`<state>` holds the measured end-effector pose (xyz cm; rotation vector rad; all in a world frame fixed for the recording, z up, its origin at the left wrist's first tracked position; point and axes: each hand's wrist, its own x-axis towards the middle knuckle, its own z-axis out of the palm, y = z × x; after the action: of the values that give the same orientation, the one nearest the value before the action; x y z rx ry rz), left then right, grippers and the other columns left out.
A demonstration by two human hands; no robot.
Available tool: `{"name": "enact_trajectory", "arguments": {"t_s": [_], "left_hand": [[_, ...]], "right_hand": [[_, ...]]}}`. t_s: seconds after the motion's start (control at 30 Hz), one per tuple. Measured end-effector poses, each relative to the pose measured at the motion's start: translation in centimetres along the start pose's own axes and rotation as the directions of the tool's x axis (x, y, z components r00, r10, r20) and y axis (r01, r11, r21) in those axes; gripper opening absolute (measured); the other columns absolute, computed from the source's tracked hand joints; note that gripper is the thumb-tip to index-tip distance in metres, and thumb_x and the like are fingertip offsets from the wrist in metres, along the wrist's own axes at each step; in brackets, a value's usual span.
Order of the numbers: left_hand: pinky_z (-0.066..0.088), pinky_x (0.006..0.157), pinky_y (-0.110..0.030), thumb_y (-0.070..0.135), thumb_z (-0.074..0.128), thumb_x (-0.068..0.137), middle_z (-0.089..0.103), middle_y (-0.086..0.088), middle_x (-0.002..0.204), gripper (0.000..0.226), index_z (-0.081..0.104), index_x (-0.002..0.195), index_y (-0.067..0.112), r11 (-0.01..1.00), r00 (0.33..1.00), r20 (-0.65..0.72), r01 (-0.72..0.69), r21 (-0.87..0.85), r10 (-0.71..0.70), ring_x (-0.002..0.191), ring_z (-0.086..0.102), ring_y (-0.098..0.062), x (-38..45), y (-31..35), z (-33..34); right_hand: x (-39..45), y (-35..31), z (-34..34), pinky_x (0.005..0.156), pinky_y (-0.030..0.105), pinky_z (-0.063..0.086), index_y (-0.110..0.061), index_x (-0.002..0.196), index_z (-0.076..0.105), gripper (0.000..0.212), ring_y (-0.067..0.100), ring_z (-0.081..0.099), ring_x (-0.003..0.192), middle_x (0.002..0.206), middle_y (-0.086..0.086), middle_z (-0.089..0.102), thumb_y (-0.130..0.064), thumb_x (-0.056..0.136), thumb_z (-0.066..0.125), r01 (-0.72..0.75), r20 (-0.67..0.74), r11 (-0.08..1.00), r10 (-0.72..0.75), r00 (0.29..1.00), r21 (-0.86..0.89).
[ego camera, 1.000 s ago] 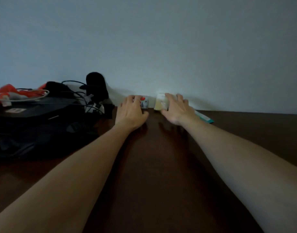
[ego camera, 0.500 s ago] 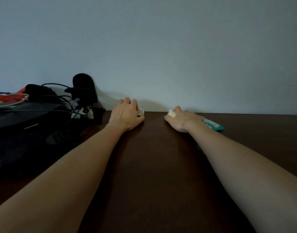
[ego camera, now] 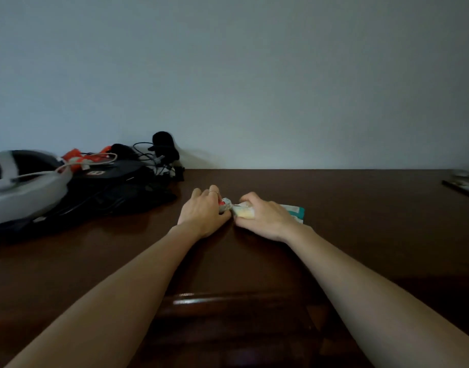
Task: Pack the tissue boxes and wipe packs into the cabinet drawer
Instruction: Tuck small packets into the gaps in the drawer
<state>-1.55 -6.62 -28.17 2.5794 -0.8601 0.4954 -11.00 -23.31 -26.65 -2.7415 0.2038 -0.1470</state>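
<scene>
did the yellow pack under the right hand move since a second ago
Yes. The yellow pack under the right hand has come toward the person, away from the wall, which it stood against earlier.

Dark brown cabinet top [ego camera: 334,235]; teal-edged white pack [ego camera: 295,211]; black bag [ego camera: 116,192]

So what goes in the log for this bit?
left hand: holds red-white pack | right hand: holds yellow pack | both on cabinet top
</scene>
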Motion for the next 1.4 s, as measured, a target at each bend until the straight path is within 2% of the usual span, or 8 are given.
{"name": "enact_trajectory", "arguments": {"t_s": [0.2, 0.4, 0.53, 0.7, 0.8, 1.03, 1.23, 1.4], "left_hand": [[0.047, 0.079, -0.035, 0.046, 0.054, 0.090, 0.061, -0.004, 0.118, 0.048, 0.048, 0.130, 0.021, 0.998, 0.996, -0.076, -0.038, 0.046, 0.041, 0.109, 0.054, -0.024, -13.5, 2.4, -6.3], [0.042, 0.062, -0.028, 0.049, 0.045, 0.095, 0.064, 0.013, 0.111, 0.032, 0.053, 0.121, 0.031, 0.969, 0.967, -0.249, -0.010, -0.248, -0.054, 0.079, 0.057, -0.006, -27.2, 6.5, -7.7], [0.054, 0.075, -0.034, 0.054, 0.049, 0.095, 0.069, 0.003, 0.099, 0.030, 0.058, 0.108, 0.028, 0.646, 0.919, 0.131, 0.358, -0.674, -0.372, 0.086, 0.065, -0.011, -35.6, 5.4, -2.6], [0.061, 0.084, -0.046, 0.048, 0.063, 0.094, 0.068, -0.015, 0.109, 0.038, 0.058, 0.117, 0.018, -0.089, 0.604, 0.662, 0.705, -0.703, -0.445, 0.093, 0.073, -0.025, -42.4, 2.5, 3.9], [0.056, 0.094, -0.052, 0.058, 0.070, 0.083, 0.071, -0.015, 0.118, 0.061, 0.062, 0.125, 0.014, -0.329, 0.529, 0.798, 0.728, -0.601, -0.288, 0.106, 0.070, -0.030, -45.0, 1.5, 7.2], [0.061, 0.072, -0.038, 0.014, 0.078, 0.084, 0.065, -0.018, 0.119, 0.051, 0.049, 0.127, 0.015, -0.428, 0.320, 0.857, 0.762, -0.486, -0.403, 0.102, 0.069, -0.032, -48.4, -0.8, 12.8], [0.058, 0.058, -0.027, -0.004, 0.070, 0.086, 0.065, -0.014, 0.111, 0.038, 0.051, 0.105, 0.022, -0.419, 0.272, 0.843, 0.771, -0.480, -0.464, 0.095, 0.069, -0.026, -49.8, -2.3, 15.9], [0.061, 0.069, -0.033, -0.006, 0.071, 0.083, 0.070, -0.013, 0.111, 0.039, 0.055, 0.113, 0.013, -0.391, 0.268, 0.823, 0.779, -0.491, -0.500, 0.097, 0.072, -0.026, -50.7, -3.7, 16.4]], "right_hand": [[-10.2, -0.5, -0.3, 0.111, 0.069, 0.021, -0.049, 0.143, 0.044, 0.088, 0.034, 0.035, 0.144, 0.155, -0.001, 0.043, -0.096, 0.070, 0.030, -0.142, -0.098, 0.956, 0.121, 0.988, -0.257], [-19.0, -3.0, 2.7, 0.093, 0.053, 0.041, -0.050, 0.134, 0.053, 0.060, 0.033, 0.047, 0.123, 0.133, 0.003, 0.056, -0.078, 0.082, 0.045, 0.038, -0.313, 0.959, -0.129, 0.941, -0.280], [-25.2, -3.5, 8.8, 0.078, 0.043, 0.053, -0.035, 0.139, 0.054, 0.057, 0.026, 0.055, 0.106, 0.118, 0.002, 0.053, -0.037, 0.084, 0.072, 0.254, -0.530, 0.945, -0.325, 0.783, -0.204], [-30.9, -2.5, 19.5, 0.079, 0.031, 0.052, -0.036, 0.131, 0.057, 0.061, 0.009, 0.057, 0.099, 0.116, -0.008, 0.053, -0.067, 0.080, 0.068, 0.098, -0.145, 0.970, -0.067, 0.987, 0.224], [-32.2, -2.3, 25.3, 0.080, 0.029, 0.055, -0.043, 0.113, 0.055, 0.058, 0.008, 0.066, 0.096, 0.109, -0.013, 0.065, -0.085, 0.074, 0.060, -0.196, 0.204, 0.829, 0.101, 0.974, 0.523], [-32.0, 0.4, 34.8, 0.110, 0.052, 0.045, -0.027, 0.151, 0.039, 0.112, 0.025, 0.055, 0.133, 0.151, -0.003, 0.050, -0.089, 0.062, 0.066, -0.619, 0.569, 0.515, 0.276, 0.775, 0.593], [-32.1, 2.8, 38.7, 0.083, 0.041, 0.061, -0.028, 0.106, 0.063, 0.029, 0.020, 0.071, 0.098, 0.102, -0.002, 0.072, -0.030, 0.082, 0.079, -0.553, 0.366, 0.549, 0.419, 0.831, 0.627], [-33.2, 5.0, 40.0, 0.087, 0.042, 0.061, -0.016, 0.119, 0.066, 0.046, 0.024, 0.074, 0.104, 0.111, 0.008, 0.077, -0.035, 0.082, 0.084, -0.709, 0.646, 0.196, 0.302, 0.701, 0.677]]}}
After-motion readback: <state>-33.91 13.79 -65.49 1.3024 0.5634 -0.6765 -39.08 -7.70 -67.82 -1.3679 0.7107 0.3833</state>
